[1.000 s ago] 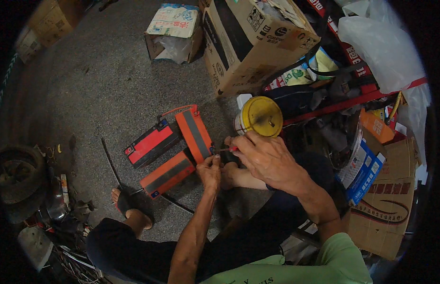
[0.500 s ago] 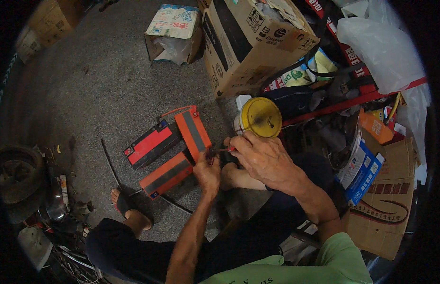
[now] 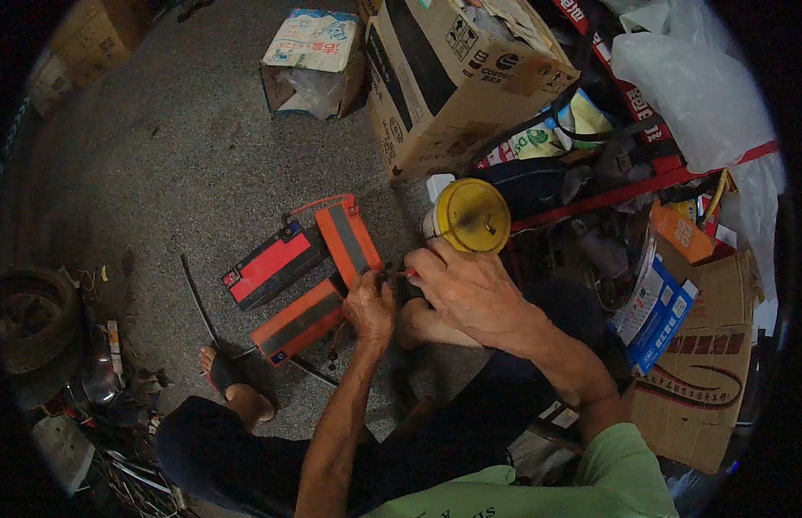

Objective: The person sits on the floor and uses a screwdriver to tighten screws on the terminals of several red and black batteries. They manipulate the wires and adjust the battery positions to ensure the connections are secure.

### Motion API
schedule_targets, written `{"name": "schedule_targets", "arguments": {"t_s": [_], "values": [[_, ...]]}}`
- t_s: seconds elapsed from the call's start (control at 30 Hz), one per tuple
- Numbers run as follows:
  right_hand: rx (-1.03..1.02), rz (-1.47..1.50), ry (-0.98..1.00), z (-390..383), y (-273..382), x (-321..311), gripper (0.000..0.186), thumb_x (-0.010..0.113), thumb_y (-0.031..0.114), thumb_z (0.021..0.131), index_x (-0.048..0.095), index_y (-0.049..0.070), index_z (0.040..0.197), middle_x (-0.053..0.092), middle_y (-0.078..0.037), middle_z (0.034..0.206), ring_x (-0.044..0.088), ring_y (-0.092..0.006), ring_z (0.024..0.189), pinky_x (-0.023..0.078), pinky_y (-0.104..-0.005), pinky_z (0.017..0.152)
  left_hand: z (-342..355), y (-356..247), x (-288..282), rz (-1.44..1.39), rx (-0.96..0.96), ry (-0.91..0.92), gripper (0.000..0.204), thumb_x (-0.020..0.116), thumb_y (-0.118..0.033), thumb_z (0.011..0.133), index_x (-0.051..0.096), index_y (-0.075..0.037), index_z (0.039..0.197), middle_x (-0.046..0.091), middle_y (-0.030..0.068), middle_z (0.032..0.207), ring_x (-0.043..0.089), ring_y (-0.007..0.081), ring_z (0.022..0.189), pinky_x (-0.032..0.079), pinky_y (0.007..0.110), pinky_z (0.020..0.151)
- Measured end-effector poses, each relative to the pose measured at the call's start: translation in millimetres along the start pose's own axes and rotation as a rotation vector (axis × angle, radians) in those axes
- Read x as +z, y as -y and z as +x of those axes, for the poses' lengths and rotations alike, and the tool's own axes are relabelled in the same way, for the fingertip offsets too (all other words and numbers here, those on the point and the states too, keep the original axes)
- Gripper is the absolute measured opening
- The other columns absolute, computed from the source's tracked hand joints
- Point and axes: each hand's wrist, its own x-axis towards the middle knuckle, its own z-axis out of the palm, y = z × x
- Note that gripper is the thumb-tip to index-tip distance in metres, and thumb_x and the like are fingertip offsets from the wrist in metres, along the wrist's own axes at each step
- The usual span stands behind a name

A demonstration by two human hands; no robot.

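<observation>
Three block-shaped batteries lie close together on the floor: an orange-and-grey one (image 3: 347, 235), a red-and-black one (image 3: 276, 266) and another orange-and-grey one (image 3: 299, 323). My left hand (image 3: 370, 306) is closed at the near end of the upper orange battery; its fingers hide what they pinch. Coming from the right, my right hand (image 3: 470, 289) grips a screwdriver (image 3: 410, 274), its red handle mostly covered and its thin shaft pointing at that same battery end. An orange-red wire (image 3: 310, 205) joins the far ends of two batteries.
A yellow-lidded bucket (image 3: 472, 216) stands just beyond my right hand. Farther back are a large cardboard box (image 3: 461, 86) and a smaller open box (image 3: 313, 65). Tyres (image 3: 34, 319) and metal parts lie at left; flattened cardboard (image 3: 698, 380) and bags crowd the right.
My left hand has turned and shifted slightly left, so its knuckles show more. My right hand has moved a little left with the screwdriver. The whole view has shifted slightly.
</observation>
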Motion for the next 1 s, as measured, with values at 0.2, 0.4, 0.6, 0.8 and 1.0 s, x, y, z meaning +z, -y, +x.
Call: {"name": "schedule_targets", "arguments": {"t_s": [0.2, 0.4, 0.6, 0.8, 1.0], "values": [[0.071, -0.067, 0.084, 12.7, 4.0, -3.0, 0.027, 0.066, 0.011, 0.079, 0.049, 0.001, 0.098, 0.056, -0.017, 0.090, 0.064, -0.0370, 0.076, 0.051, -0.0461, 0.065, -19.6, -2.2, 6.4, -0.155, -0.029, -0.094, 0.017, 0.067, -0.010, 0.084, 0.066, 0.000, 0.098, 0.064, 0.0206, 0.091, 0.064, 0.0398, 0.079, 0.051, 0.046, 0.067], [-0.031, -0.037, -0.031, 11.3, -0.5, -1.8, 0.026, 0.063, 0.008, 0.078, 0.050, 0.001, 0.099, 0.056, -0.015, 0.090, 0.064, -0.0350, 0.081, 0.049, -0.0468, 0.065, -50.7, -3.1, 14.5, -0.221, -0.205, -0.065, 0.016, 0.067, -0.013, 0.085, 0.068, 0.001, 0.093, 0.067, 0.0207, 0.088, 0.065, 0.0382, 0.078, 0.051, 0.045, 0.068], [0.001, -0.058, 0.030, 13.9, 3.4, -3.9, 0.019, 0.062, 0.015, 0.084, 0.055, 0.002, 0.096, 0.061, -0.017, 0.087, 0.066, -0.0331, 0.082, 0.050, -0.0464, 0.065, -56.9, 13.3, 15.2, -0.286, -0.287, -0.041, 0.020, 0.067, -0.017, 0.085, 0.070, 0.002, 0.089, 0.068, 0.0210, 0.083, 0.066, 0.0369, 0.076, 0.051, 0.042, 0.068], [0.178, -0.066, 0.022, 18.5, 5.4, -0.2, 0.021, 0.065, 0.022, 0.089, 0.054, 0.004, 0.088, 0.063, -0.017, 0.073, 0.064, -0.0383, 0.070, 0.047, -0.0487, 0.063, -56.9, -2.9, -6.9, -0.334, -0.385, 0.014, 0.018, 0.069, -0.015, 0.085, 0.069, 0.003, 0.088, 0.068, 0.0195, 0.077, 0.067, 0.0328, 0.068, 0.051, 0.040, 0.063], [0.048, -0.038, -0.180, 14.8, 11.3, 3.1, 0.024, 0.063, 0.025, 0.091, 0.053, 0.003, 0.087, 0.063, -0.017, 0.075, 0.063, -0.0393, 0.071, 0.045, -0.0516, 0.063, -62.8, 9.1, -20.1, -0.317, -0.281, -0.081, 0.017, 0.072, -0.013, 0.084, 0.070, 0.003, 0.084, 0.068, 0.0158, 0.071, 0.065, 0.0247, 0.059, 0.050, 0.036, 0.058]]}}
